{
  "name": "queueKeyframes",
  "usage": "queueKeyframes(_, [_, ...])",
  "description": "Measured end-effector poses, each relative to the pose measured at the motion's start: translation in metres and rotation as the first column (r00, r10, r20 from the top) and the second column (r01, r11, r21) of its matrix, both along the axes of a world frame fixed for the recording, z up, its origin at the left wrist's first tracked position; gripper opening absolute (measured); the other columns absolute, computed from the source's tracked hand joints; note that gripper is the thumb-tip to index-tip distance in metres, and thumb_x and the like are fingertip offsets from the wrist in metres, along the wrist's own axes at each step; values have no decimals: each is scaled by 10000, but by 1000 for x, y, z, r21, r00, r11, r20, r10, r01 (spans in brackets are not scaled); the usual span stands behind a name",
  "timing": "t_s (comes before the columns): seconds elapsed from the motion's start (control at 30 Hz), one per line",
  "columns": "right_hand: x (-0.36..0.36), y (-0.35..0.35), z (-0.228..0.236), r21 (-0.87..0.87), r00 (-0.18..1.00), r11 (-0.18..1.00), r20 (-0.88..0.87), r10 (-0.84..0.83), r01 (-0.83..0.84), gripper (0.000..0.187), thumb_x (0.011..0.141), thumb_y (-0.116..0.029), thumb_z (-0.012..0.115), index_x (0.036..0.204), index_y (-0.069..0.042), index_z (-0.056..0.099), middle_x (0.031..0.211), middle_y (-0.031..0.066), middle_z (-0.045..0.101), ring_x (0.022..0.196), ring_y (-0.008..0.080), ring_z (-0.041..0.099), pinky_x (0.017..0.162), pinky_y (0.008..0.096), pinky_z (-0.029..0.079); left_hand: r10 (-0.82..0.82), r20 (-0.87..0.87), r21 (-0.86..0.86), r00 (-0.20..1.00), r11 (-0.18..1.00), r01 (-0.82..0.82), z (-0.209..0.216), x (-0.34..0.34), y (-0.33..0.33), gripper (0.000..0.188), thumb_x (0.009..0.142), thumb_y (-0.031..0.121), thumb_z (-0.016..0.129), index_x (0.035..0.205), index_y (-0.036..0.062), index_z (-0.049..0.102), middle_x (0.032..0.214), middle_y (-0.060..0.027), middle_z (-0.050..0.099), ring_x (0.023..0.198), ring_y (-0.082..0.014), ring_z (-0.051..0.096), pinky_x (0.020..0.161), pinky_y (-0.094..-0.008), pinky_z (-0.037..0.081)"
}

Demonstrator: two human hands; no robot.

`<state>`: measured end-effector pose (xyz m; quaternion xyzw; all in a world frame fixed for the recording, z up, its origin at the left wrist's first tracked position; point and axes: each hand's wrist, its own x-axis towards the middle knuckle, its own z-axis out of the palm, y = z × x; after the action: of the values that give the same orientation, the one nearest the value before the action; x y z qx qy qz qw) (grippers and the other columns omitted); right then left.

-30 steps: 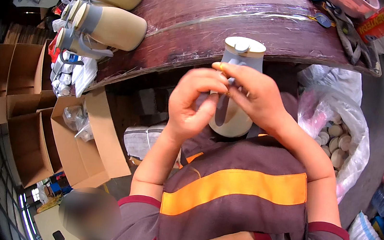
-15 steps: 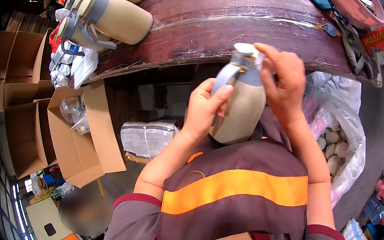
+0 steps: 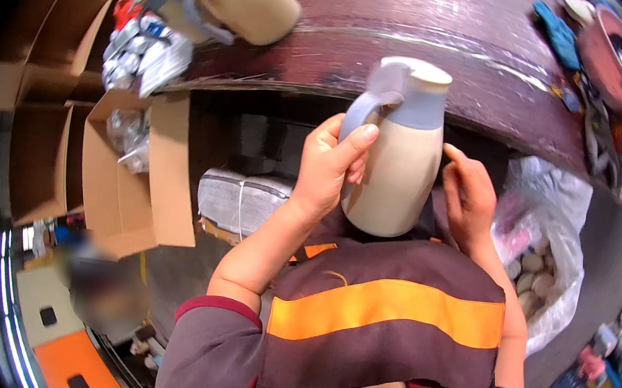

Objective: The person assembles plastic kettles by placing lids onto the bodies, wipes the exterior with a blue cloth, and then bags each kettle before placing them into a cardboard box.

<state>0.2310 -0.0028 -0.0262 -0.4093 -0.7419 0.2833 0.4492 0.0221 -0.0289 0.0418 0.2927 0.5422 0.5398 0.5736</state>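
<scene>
A beige thermos jug (image 3: 398,174) with a grey-blue collar, a matching handle and a cream lid stands nearly upright in front of my apron. My left hand (image 3: 334,158) is closed around the handle on the jug's left side. On the other side, my right hand (image 3: 472,193) is beside the jug body, fingers loosely bent and with nothing visible in them. Its fingertips are very near the jug wall; whether they touch it I cannot tell. The jug's base hangs just above the dark cloth of my apron.
Similar jugs (image 3: 246,1) lie on the dark red table (image 3: 397,17) at the upper left. Cardboard boxes (image 3: 182,185) stand open on the left, beside a strapped grey bundle (image 3: 241,202). A clear bag of round pale pieces (image 3: 565,259) is at right. A pink basin (image 3: 615,65) sits far right.
My right hand has come off the jug's top and moved down to its right side. The jug has turned in my left hand, which keeps the handle. My view has shifted.
</scene>
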Motion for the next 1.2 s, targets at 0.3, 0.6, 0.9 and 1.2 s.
queueKeyframes(0.3, [-11,-11,-4,-129,993,985,-14,115,-116,204,863,0,580,1062,-29,616,900,131,604,813,243,608,721,275,464,463,-164,612,871,740,-278,31,-92,33,112,852,106,637,800,58,550,600,39,488,472,-41,445,434,-206,359])
queueKeyframes(0.6, [2,-12,-20,-252,996,966,54,72,-56,182,869,-16,563,1041,-15,620,941,119,616,854,219,616,757,277,471,570,-449,414,688,815,-405,-53,-181,86,305,846,189,677,1046,-9,561,1017,-51,591,921,-135,541,813,-274,429])
queueKeyframes(0.9, [-10,6,-27,-298,992,953,92,87,-56,200,847,-34,583,1042,-25,628,958,117,623,872,231,623,766,289,481,-22,-964,67,265,944,323,-70,-88,80,532,797,229,637,1298,164,471,793,-75,634,717,-266,620,657,-378,488])
queueKeyframes(1.2, [-26,14,-29,-330,994,941,42,97,-78,203,850,-32,577,1048,-24,622,964,127,622,888,249,620,772,300,480,143,-983,120,-113,975,189,-86,-126,109,564,827,234,565,1368,261,409,761,-78,630,709,-285,620,661,-420,478])
